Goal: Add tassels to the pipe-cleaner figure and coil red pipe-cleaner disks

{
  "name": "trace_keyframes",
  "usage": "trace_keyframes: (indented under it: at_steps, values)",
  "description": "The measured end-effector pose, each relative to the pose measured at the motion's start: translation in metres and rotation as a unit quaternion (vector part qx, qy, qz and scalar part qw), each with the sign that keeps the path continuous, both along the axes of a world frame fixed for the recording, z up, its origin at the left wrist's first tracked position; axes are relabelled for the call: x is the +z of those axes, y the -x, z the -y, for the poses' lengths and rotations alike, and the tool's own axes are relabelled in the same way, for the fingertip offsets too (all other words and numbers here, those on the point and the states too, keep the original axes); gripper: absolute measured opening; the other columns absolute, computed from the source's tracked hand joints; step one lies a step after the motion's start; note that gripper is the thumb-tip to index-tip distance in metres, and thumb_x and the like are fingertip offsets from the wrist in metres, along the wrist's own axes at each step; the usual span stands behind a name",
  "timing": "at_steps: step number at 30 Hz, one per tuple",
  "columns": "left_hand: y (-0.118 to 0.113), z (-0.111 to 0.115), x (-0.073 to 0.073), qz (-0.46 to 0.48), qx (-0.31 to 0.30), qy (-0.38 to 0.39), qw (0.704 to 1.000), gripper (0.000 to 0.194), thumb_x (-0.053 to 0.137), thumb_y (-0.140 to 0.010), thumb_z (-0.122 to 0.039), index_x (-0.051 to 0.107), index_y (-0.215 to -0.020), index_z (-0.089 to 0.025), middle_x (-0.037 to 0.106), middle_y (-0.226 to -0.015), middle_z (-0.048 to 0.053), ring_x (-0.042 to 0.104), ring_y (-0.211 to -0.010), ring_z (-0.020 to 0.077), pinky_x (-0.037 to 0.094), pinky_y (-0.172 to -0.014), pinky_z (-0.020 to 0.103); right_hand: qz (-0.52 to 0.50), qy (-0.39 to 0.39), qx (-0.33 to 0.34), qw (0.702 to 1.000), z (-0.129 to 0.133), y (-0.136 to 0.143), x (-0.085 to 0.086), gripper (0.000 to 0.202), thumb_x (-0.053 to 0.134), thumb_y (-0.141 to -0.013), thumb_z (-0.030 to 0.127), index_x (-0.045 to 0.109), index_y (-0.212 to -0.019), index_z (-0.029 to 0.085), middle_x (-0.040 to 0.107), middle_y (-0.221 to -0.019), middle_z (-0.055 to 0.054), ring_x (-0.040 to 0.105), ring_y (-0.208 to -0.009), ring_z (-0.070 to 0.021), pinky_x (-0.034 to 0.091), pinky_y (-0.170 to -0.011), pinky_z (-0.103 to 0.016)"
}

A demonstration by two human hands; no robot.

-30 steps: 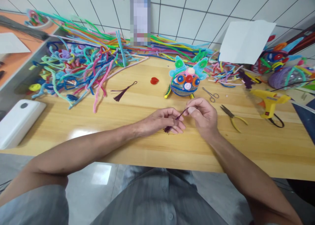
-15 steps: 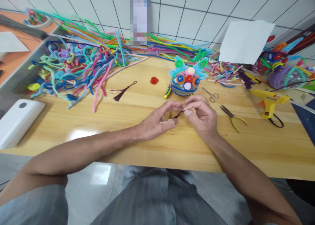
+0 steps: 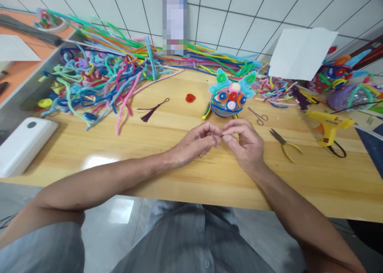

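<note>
My left hand (image 3: pixel 199 143) and my right hand (image 3: pixel 244 143) meet fingertip to fingertip above the table's middle. Both pinch a dark purple tassel (image 3: pixel 222 136), of which only a short bit of cord shows between the fingers; the rest is hidden in my left hand. Just beyond my fingers stands a creature figure (image 3: pixel 227 99) with blue and green ears, orange-ringed eyes and a red nose. A second dark purple tassel (image 3: pixel 152 110) lies flat to the left, its loop toward the upper right. Between that tassel and the figure rests a red coil (image 3: pixel 190 98).
Pipe cleaners (image 3: pixel 98 77) heap up at the left and along the wall. Small scissors (image 3: pixel 259 116), yellow-handled pliers (image 3: pixel 286 144) and a yellow glue gun (image 3: pixel 329 125) lie to the right. A white box-like device (image 3: pixel 30 141) sits at the left edge. White paper (image 3: pixel 302 52) leans at the back right.
My left fingers have closed over the tassel, whose dark strands showed between thumb and fingers before. The whole view has shifted slightly.
</note>
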State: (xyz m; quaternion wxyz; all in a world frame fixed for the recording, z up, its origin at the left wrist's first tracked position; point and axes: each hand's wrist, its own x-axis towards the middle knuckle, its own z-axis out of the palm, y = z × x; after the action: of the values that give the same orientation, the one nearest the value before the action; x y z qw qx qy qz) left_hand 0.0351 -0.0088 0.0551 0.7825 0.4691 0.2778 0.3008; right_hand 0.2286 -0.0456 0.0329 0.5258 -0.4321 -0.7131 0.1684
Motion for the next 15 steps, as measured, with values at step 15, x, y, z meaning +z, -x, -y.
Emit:
trace_keyframes:
  at_steps: [15]
  values:
    - [-0.0003,-0.0029,0.0037,-0.008,0.014,0.081,0.997,0.03,0.085,-0.071,-0.032,0.063,-0.08,-0.015,0.058,-0.061,-0.006,0.032,-0.041,0.0018,0.019,-0.04,0.017,0.032,0.011,0.007,0.999,-0.001,-0.0039,0.0025,0.016,0.068,-0.094,0.018,0.072,-0.106,0.027,0.072,-0.105,-0.006,0.07,-0.101,-0.0233,0.057,-0.089,-0.042]
